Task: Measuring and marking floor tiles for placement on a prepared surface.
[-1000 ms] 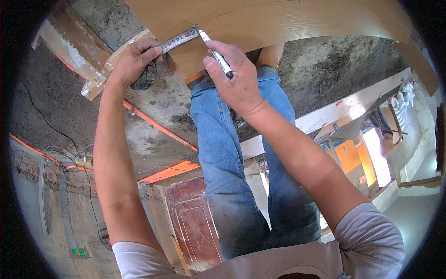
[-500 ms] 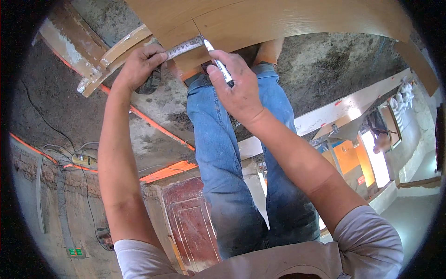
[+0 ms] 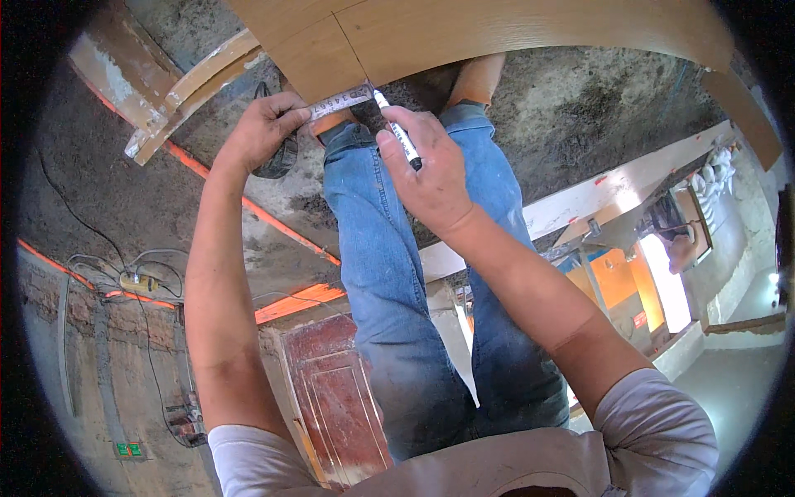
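Note:
A tan wooden board (image 3: 480, 33) spans the top of the view, with a dark line drawn across it down to its near edge. My left hand (image 3: 265, 132) pinches a short measuring tape strip (image 3: 339, 103), whose far end lies at the board's near edge beside that line. In my right hand (image 3: 426, 170) is a white marker pen (image 3: 399, 132) with a black end. Its tip points up at the board's edge, by the end of the tape; whether it touches the wood I cannot tell.
Pale-edged wood strips (image 3: 195, 91) lie at the upper left. An orange conduit (image 3: 273, 219) runs along the rough floor, and a yellow box with black cables (image 3: 138, 282) sits further left. A long white board (image 3: 571, 203) lies to the right; a red-brown door (image 3: 335, 389) shows below.
The marker and tape have shifted slightly down and right in view, and more of the drawn line shows. The marker tip has moved down along the line to the board's near edge.

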`<action>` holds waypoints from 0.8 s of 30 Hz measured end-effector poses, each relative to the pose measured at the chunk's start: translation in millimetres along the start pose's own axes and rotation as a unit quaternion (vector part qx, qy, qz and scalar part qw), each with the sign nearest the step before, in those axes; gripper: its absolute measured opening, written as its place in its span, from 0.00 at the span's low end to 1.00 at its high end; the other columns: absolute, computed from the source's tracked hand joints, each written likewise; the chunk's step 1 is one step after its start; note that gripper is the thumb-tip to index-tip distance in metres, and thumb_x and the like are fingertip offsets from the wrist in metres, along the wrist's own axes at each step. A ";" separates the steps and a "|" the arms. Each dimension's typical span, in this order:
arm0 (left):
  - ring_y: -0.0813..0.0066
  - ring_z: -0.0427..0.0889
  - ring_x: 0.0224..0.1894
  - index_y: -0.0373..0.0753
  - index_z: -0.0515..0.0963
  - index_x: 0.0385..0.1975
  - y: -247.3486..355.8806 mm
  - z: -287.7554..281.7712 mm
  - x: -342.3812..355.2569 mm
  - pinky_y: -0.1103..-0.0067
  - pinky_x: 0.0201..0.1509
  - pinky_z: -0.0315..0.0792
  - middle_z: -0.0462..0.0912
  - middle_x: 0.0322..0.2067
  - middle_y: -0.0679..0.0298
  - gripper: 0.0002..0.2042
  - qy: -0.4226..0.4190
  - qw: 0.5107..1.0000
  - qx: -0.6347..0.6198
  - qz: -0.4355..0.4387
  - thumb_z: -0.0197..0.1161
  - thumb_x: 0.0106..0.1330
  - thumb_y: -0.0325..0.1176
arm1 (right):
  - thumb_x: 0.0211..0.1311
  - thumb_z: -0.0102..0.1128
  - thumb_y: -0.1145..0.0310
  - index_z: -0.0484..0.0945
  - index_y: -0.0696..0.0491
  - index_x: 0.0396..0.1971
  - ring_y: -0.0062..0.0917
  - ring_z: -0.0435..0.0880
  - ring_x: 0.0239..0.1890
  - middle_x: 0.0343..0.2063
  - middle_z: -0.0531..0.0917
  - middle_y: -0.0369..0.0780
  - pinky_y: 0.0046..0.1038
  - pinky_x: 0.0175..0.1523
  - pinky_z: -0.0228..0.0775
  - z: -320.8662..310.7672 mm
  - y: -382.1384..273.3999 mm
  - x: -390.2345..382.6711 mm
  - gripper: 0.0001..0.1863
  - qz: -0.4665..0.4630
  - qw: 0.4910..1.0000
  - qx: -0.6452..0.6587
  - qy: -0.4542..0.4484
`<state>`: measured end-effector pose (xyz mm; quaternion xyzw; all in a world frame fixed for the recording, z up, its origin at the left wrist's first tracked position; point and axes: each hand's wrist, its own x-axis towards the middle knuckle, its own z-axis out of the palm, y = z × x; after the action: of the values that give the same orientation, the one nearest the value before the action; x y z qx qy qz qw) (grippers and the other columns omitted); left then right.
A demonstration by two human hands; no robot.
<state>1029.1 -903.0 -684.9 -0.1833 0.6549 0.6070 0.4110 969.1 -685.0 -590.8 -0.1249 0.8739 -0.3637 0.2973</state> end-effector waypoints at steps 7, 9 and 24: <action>0.76 0.71 0.31 0.33 0.76 0.28 -2.2 5.9 -0.9 0.80 0.40 0.66 0.74 0.25 0.64 0.08 -0.035 0.999 0.004 -0.016 0.56 0.60 0.32 | 0.53 0.56 0.68 0.72 0.57 0.39 0.41 0.77 0.32 0.31 0.77 0.47 0.34 0.36 0.70 -2.9 -2.7 -7.0 0.14 0.025 1.000 -0.017 -0.004; 0.76 0.71 0.31 0.34 0.76 0.28 -0.7 9.1 -4.2 0.79 0.39 0.66 0.74 0.25 0.64 0.07 -0.035 0.999 0.011 -0.016 0.56 0.60 0.32 | 0.54 0.55 0.68 0.72 0.57 0.39 0.41 0.77 0.32 0.31 0.77 0.47 0.34 0.36 0.70 -7.9 -5.9 -10.9 0.13 0.028 0.999 -0.023 -0.001; 0.77 0.69 0.37 0.37 0.67 0.40 111.3 83.8 -158.1 0.78 0.44 0.66 0.71 0.31 0.65 0.19 0.021 0.978 -0.203 -0.048 0.65 0.54 0.38 | 0.58 0.52 0.73 0.71 0.56 0.42 0.35 0.81 0.24 0.24 0.80 0.44 0.31 0.28 0.71 -137.3 -107.9 -90.0 0.12 0.042 0.993 0.049 -0.101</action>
<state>1067.4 -842.9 -486.6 -0.3070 0.5169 0.7031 0.3798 956.8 -644.8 -398.9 -0.1095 0.8251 -0.3788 0.4047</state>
